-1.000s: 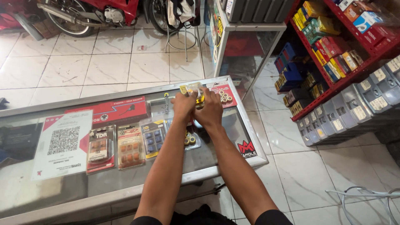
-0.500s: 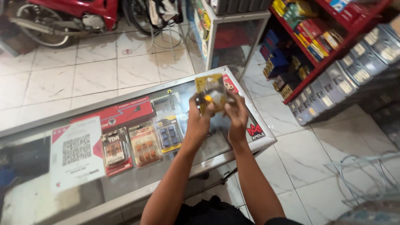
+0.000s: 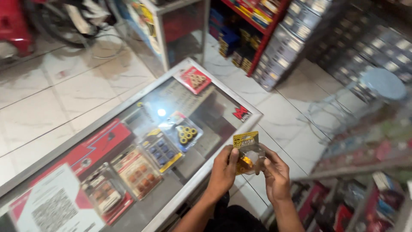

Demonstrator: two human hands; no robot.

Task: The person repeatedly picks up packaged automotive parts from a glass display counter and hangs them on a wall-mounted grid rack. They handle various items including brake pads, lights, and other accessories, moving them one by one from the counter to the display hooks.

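Observation:
Both my hands hold a small clear plastic packet [image 3: 249, 153] with a yellow header card and small yellow round parts inside. My left hand [image 3: 223, 172] grips its left side, thumb over the front. My right hand [image 3: 276, 174] pinches its right edge. The packet hangs in the air past the near right corner of a glass display counter [image 3: 201, 172].
Under the counter glass lie several blister packs [image 3: 182, 131], a red pack [image 3: 194, 79], a red box [image 3: 90, 150] and a printed sheet [image 3: 56, 206]. Red shelves of boxed goods [image 3: 274, 17] stand at the back, a round stool [image 3: 382, 83] to the right, motorbikes [image 3: 25, 25] at top left.
My hands have lifted the packet off the counter top and drawn it back toward me, past the counter's corner. The camera has turned right, bringing the stool and shelves into view.

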